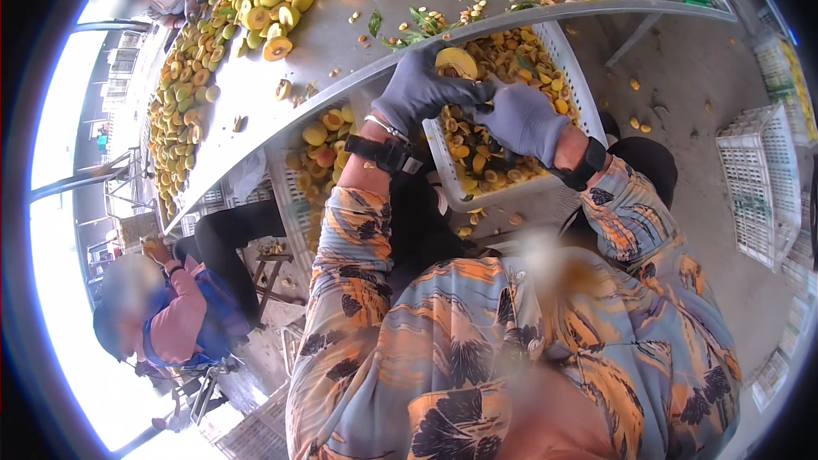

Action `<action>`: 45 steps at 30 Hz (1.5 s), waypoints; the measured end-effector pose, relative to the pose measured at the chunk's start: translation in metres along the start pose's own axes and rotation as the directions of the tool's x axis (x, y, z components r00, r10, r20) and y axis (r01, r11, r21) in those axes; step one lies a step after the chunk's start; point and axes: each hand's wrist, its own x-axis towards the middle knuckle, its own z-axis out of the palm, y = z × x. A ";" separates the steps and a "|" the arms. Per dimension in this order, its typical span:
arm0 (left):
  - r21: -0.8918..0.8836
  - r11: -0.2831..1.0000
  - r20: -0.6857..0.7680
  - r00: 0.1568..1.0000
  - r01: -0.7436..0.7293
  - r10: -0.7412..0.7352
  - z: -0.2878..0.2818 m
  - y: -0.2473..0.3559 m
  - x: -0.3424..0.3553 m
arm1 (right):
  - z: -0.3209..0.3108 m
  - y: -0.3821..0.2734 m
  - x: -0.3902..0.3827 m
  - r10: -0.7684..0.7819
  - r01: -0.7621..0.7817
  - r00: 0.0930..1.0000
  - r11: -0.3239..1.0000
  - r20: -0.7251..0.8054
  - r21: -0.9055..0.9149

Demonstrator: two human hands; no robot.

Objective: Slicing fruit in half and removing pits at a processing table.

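Grey-gloved, the left hand [419, 89] grasps a halved yellow fruit [457, 61], cut face up, over the white slotted plastic crate [573, 77] of fruit scraps. The right hand [521, 119] lies just beside it to the right, fingers curled, perhaps pinching a small tool I cannot make out.

No packages, labels, signs or screens were visible in the head view. The only containers present were open white plastic lattice crates [761, 187], which carried no legible marking panels; no printed wrapping, tag, placard or display appeared anywhere in the scene.
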 end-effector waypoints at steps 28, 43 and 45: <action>-0.692 0.710 -0.056 0.991 -0.127 0.122 0.008 -0.021 0.015 | 0.006 -0.019 0.009 0.142 -0.210 0.978 0.678 0.155 0.704; -0.038 0.987 -0.263 0.954 -0.158 0.143 0.014 -0.033 0.021 | 0.008 -0.012 0.013 0.115 -0.256 0.963 0.676 0.245 0.691; 0.087 0.981 -0.268 0.945 -0.172 0.189 0.011 -0.033 0.022 | 0.007 -0.014 0.011 0.139 -0.291 0.954 0.649 0.266 0.703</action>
